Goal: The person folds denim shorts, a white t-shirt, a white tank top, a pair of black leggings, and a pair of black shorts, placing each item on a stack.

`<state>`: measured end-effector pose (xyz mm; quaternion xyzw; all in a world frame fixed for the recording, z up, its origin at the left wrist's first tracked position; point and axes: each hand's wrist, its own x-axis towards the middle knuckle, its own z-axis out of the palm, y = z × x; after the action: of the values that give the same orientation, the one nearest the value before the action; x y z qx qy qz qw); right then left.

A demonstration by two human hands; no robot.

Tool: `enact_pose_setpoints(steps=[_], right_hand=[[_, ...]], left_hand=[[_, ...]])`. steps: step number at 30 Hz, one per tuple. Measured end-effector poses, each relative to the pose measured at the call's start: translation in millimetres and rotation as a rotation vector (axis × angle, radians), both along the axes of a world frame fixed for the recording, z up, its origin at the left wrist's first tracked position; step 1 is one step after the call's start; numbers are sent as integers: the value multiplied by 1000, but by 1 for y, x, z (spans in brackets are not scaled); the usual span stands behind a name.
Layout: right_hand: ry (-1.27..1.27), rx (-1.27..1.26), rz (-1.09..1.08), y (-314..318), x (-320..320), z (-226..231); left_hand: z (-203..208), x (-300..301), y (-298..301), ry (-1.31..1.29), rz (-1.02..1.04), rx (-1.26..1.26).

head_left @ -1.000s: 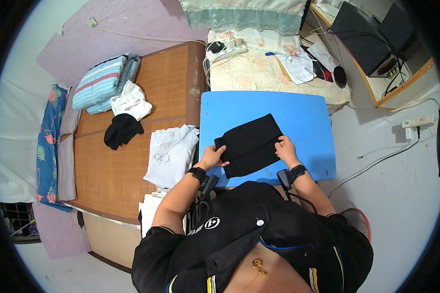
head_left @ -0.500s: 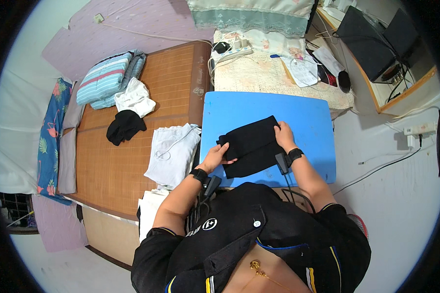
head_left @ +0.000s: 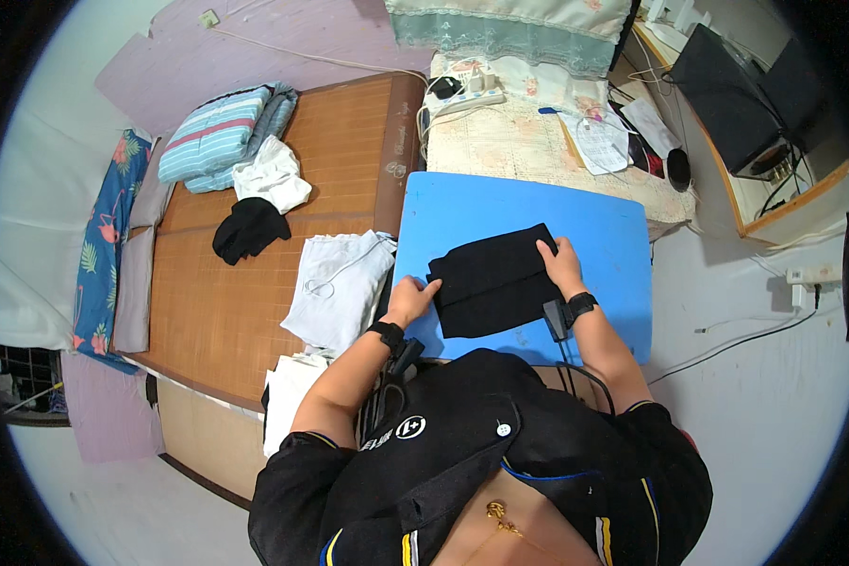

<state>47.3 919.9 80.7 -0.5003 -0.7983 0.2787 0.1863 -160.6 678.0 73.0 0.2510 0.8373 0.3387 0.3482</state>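
Item 1: black folded garment (head_left: 495, 281), lying flat on the blue table (head_left: 613, 236), roughly at the table's centre and slightly tilted, its long edges running from 8 o'clock to 2 o'clock.

Item 2: left hand (head_left: 411, 300), at 9 o'clock of the garment. Fingers extended and nearly flat, fingertips touching the garment's left edge; nothing is gripped as far as the view shows. A dark band sits on the wrist.

Item 3: right hand (head_left: 561, 266), at 3 o'clock of the garment. Palm down, fingers spread and resting on the garment's upper right corner; whether the fingertips pinch a fold of cloth cannot be told from this height. A dark band with a small black device sits on the wrist.

Item 4: white garment (head_left: 340, 288), loosely spread at 9 o'clock of the table, just beside the left hand, lying on the wooden bed mat (head_left: 217, 311).

Item 5: stack of white cloth (head_left: 288, 396), at 7 o'clock of the table, near the person's left elbow.

Item 6: small black garment (head_left: 250, 229), crumpled, on the mat at 10 o'clock, well apart from the hands.

Item 7: white crumpled cloth (head_left: 272, 177), touching the striped folded blanket (head_left: 219, 137), at 11 o'clock on the mat.

Item 8: second table with a pale patterned cover (head_left: 509, 141), at 12 o'clock, bearing a power strip (head_left: 462, 94) and papers (head_left: 604, 141).
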Motion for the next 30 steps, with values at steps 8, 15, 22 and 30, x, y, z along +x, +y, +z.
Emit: enact_pose_setpoints(steps=[8,15,22,30], right_hand=[[222,-703,135,6,12,-5],[293,-911,244,-4,-39,1],[154,-689,752,-76,-201,37],[-19,-410,1039,-156,-336,15]], left_hand=[[11,12,10,-410,208,58],[-19,-10,-30,-270,143,241],[-8,-43,-139,-237,545,612],[-36,-63,-214,-186,946,606]])
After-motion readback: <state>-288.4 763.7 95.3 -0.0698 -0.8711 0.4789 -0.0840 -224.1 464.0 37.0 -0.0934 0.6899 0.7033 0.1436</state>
